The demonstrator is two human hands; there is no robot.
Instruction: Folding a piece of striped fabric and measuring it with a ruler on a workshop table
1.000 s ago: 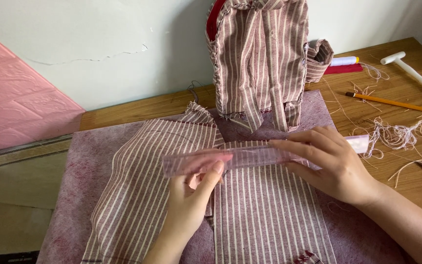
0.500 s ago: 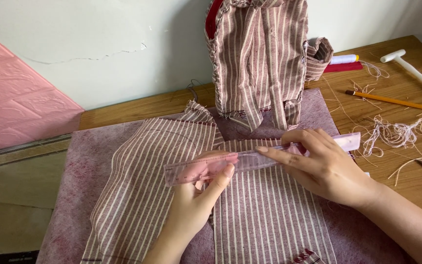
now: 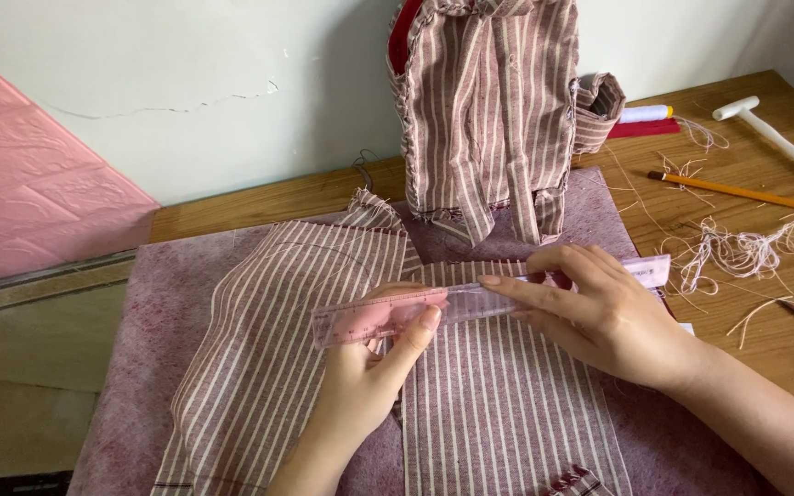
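A clear pink plastic ruler (image 3: 457, 303) lies across two pieces of pink-and-white striped fabric (image 3: 296, 312) on a mauve felt mat (image 3: 153, 312). My left hand (image 3: 369, 372) pinches the ruler's left part, thumb on top. My right hand (image 3: 599, 312) rests flat over the ruler's right half, fingers pointing left and pressing it down. The ruler's right end (image 3: 650, 271) sticks out past my right hand. A second striped panel (image 3: 498, 404) lies under my hands.
A small striped garment (image 3: 493, 110) stands upright against the wall behind the mat. On the wooden table to the right lie an orange pencil (image 3: 742, 191), a white hammer-like tool (image 3: 774, 138), a tangle of loose threads (image 3: 746, 248) and a white thread spool (image 3: 645, 114). A pink panel (image 3: 29, 193) leans at left.
The ruler has slid left and tilted slightly, its left end lower. My right hand moved left along it; my left thumb now sits on top of it.
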